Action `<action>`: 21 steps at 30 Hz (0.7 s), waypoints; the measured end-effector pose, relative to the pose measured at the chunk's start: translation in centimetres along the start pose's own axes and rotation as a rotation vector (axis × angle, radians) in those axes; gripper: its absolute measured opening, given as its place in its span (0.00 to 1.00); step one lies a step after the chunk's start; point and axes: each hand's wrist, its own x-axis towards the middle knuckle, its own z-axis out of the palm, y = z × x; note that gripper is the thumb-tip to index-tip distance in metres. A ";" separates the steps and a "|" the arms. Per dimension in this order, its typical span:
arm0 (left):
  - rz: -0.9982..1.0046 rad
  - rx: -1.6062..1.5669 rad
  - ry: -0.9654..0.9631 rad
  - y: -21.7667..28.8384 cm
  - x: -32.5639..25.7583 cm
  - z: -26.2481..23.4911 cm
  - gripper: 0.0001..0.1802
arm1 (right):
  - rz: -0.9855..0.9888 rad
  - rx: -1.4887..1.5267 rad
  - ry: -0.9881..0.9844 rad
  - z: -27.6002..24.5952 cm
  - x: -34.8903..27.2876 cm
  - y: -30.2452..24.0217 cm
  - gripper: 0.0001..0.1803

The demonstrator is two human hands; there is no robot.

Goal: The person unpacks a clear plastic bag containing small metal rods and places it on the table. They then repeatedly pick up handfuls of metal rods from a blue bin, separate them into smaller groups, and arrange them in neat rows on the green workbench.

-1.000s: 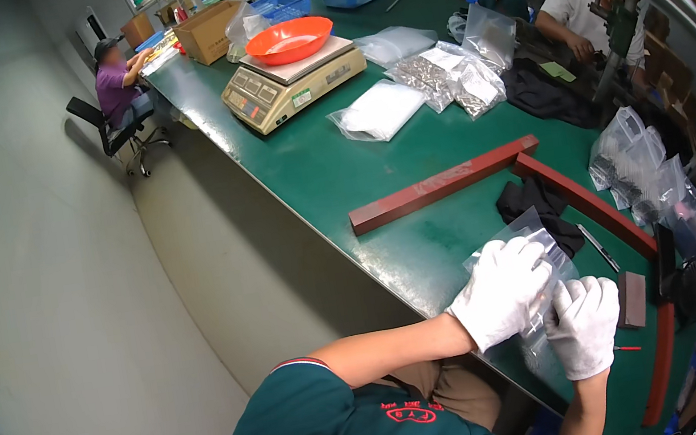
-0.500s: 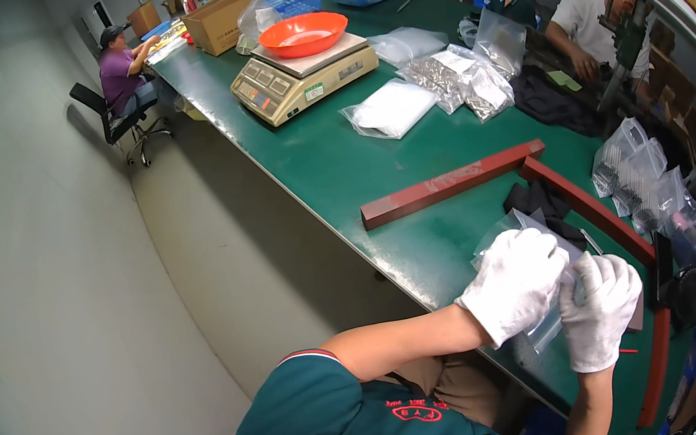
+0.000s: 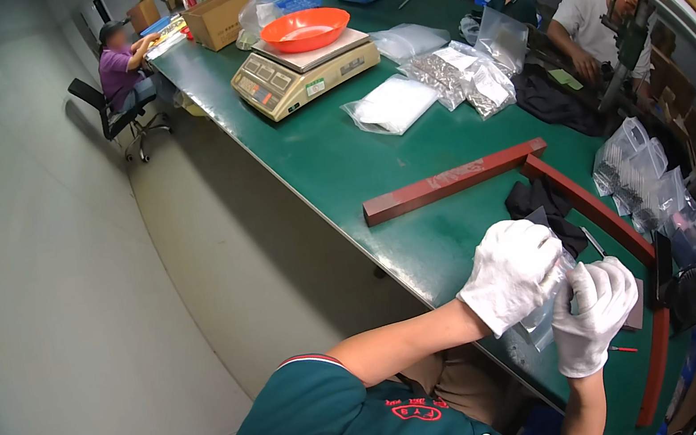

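Both my hands wear white gloves and are close together over the near right part of the green table. My left hand (image 3: 516, 273) is closed, its fingers curled on a clear plastic bag (image 3: 541, 331). Right beside it, my right hand (image 3: 594, 313) pinches the same bag near its edge. Much of the bag is hidden by the gloves, and I cannot make out what is in it. Just beyond the hands lies a black cloth (image 3: 541, 205). A thin metal tool (image 3: 593, 241) and a thin red stick (image 3: 624, 349) lie near my right hand.
Dark red bars (image 3: 455, 182) frame the work spot on the green table (image 3: 313, 164). Farther off stand a scale (image 3: 304, 75) with an orange bowl (image 3: 306, 29), filled bags (image 3: 457, 75) and a cardboard box (image 3: 221, 20). Bags of parts (image 3: 633, 166) lie right. Other people sit around.
My left hand has moved slightly away from me, and my right hand slightly left. The bag's far part, which showed beyond my left hand, is now out of sight.
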 end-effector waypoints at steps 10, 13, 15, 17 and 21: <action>-0.023 -0.003 0.015 -1.4 0.1 -1.7 0.07 | 0.194 -0.098 -0.022 -1.1 -2.1 1.1 0.21; -0.073 -0.023 0.027 -2.6 0.1 -2.2 0.08 | 0.225 -0.139 -0.023 -1.4 -3.2 2.1 0.22; -0.048 0.000 0.030 -2.6 0.4 -2.3 0.09 | 0.252 -0.126 -0.013 -1.5 -3.1 2.6 0.22; 0.009 0.118 -0.045 -2.4 1.7 -3.2 0.10 | 0.239 -0.174 0.082 -1.5 -1.8 3.3 0.22; 0.351 0.140 0.225 0.2 5.8 -7.3 0.03 | 0.138 -0.070 0.471 -5.5 2.8 3.2 0.18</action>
